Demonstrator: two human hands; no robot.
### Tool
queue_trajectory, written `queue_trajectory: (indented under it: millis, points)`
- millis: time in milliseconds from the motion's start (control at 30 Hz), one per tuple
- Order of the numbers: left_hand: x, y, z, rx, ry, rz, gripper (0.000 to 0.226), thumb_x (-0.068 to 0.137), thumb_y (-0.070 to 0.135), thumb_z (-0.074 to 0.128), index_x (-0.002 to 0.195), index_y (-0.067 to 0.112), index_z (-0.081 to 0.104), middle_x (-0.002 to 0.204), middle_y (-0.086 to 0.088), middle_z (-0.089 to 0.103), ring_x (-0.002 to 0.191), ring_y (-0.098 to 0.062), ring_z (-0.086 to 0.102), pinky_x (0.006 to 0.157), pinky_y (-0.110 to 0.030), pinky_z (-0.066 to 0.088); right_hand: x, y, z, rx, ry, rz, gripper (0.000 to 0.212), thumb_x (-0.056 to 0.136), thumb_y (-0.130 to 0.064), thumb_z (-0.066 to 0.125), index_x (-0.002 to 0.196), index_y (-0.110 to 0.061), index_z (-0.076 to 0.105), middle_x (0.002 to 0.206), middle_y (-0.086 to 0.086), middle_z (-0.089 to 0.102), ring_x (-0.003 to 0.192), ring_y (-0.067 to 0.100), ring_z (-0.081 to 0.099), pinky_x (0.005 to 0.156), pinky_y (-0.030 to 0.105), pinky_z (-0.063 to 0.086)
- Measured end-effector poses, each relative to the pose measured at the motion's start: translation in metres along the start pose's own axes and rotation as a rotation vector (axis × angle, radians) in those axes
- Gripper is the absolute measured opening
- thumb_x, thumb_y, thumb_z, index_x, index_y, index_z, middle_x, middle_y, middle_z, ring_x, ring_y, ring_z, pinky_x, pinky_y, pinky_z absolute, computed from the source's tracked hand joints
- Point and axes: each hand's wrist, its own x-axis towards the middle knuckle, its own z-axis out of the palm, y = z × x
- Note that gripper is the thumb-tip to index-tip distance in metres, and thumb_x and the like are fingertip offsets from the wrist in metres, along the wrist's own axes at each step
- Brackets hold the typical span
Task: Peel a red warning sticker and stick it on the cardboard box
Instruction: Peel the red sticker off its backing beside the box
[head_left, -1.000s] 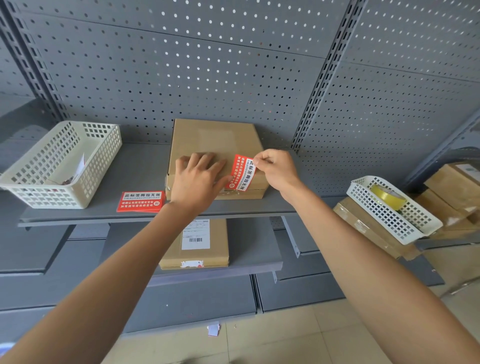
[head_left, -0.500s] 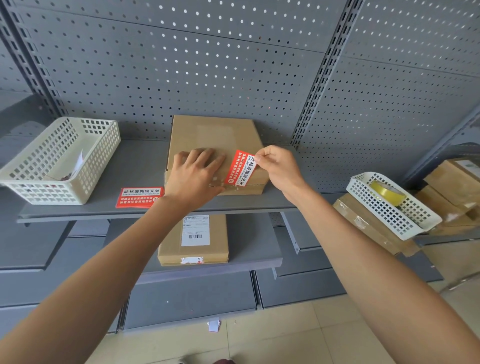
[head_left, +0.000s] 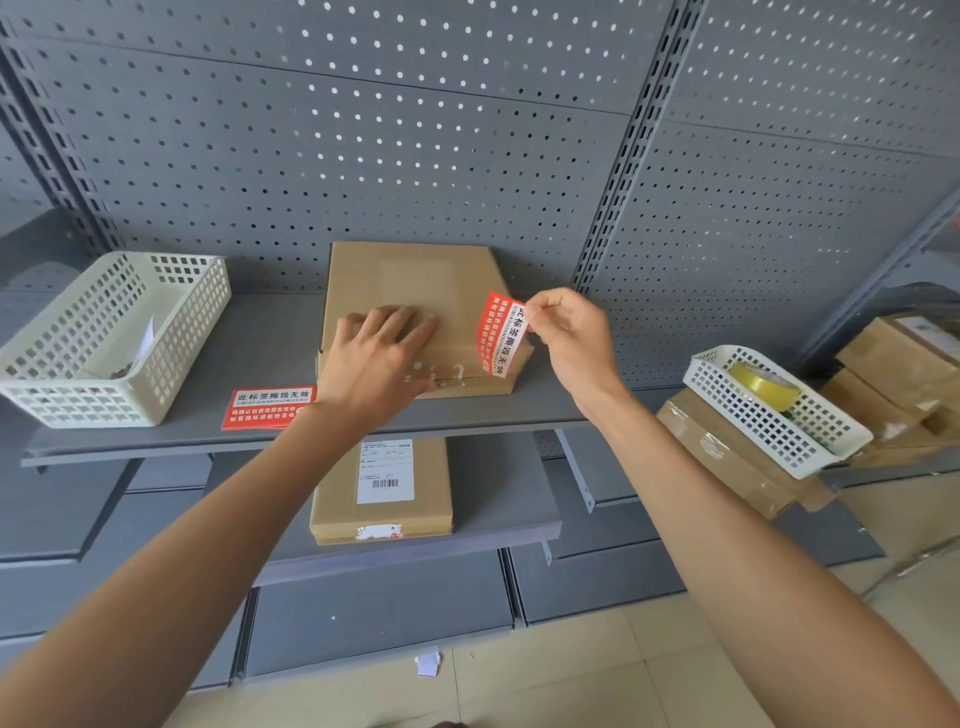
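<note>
We look down on a grey shelf backed by perforated panel. A flat cardboard box lies at the middle of the shelf, its far edge against the panel and its near edge close to the shelf's front edge. The left hand rests palm down on the box's near left part, fingers spread flat and closed on nothing. The right hand is raised over the box's right edge; its grip is a narrow pinch of thumb and forefinger on the upper right edge of a red sticker with a white band of black characters. The sticker hangs nearly upright, curling, over the box's near right corner; whether its lower end touches the cardboard we cannot tell. A second red sticker lies flat near the shelf's front edge, just left of the left wrist. A white basket stands at the shelf's left end, holding a slip of paper. On the shelf below, a second box bears a barcode label. Beyond the shelf's right end, a smaller white basket holding a yellow tape roll sits tilted on stacked cartons.
</note>
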Motion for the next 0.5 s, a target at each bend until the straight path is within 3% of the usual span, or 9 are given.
queue_trajectory:
  millis: [100,167,300,400,500]
  points:
    - [0.001,-0.002,-0.002,-0.002,-0.027,0.003,0.088,0.067,0.056,0.084,0.141,0.019,0.054,0.138,-0.007,0.06,0.127,-0.032,0.054,0.096,-0.049,0.041,0.0,0.001,-0.002,-0.01,-0.001,0.017,0.004,0.094,-0.006,0.065,0.096,-0.003,0.066,0.099,0.012,0.074,0.083,0.007,0.067,0.074,0.018,0.052]
    - [0.0,-0.004,-0.002,-0.01,-0.056,0.003,0.087,0.07,0.059,0.081,0.142,0.02,0.053,0.141,-0.006,0.058,0.13,-0.032,0.052,0.098,-0.05,0.039,0.0,0.003,-0.002,-0.029,-0.007,0.023,0.008,0.091,-0.002,0.067,0.099,-0.001,0.065,0.097,0.012,0.074,0.081,0.008,0.066,0.073,0.02,0.052]
    - [0.004,0.0,-0.015,-0.212,-0.065,-0.1,0.065,0.087,0.059,0.063,0.141,0.023,0.057,0.144,-0.002,0.058,0.136,-0.03,0.047,0.106,-0.052,0.032,-0.002,-0.001,0.0,-0.109,-0.061,-0.037,0.015,0.087,0.0,0.069,0.099,-0.007,0.066,0.094,0.002,0.072,0.082,0.004,0.065,0.073,0.015,0.05]
    - [0.012,0.007,-0.037,-0.542,0.022,-0.23,0.05,0.093,0.053,0.05,0.131,0.025,0.065,0.125,0.007,0.069,0.127,-0.025,0.053,0.106,-0.05,0.037,-0.002,-0.007,0.005,-0.18,-0.127,-0.126,0.019,0.085,0.001,0.069,0.096,-0.014,0.066,0.092,-0.004,0.07,0.082,0.002,0.063,0.073,0.014,0.049]
    - [0.021,0.018,-0.057,-0.708,0.077,-0.218,0.038,0.093,0.05,0.063,0.121,0.025,0.07,0.1,0.015,0.071,0.107,-0.015,0.062,0.097,-0.039,0.046,-0.003,-0.017,0.013,-0.248,-0.152,-0.22,0.021,0.084,-0.001,0.07,0.097,-0.018,0.067,0.088,-0.01,0.068,0.079,0.002,0.061,0.075,0.015,0.048]
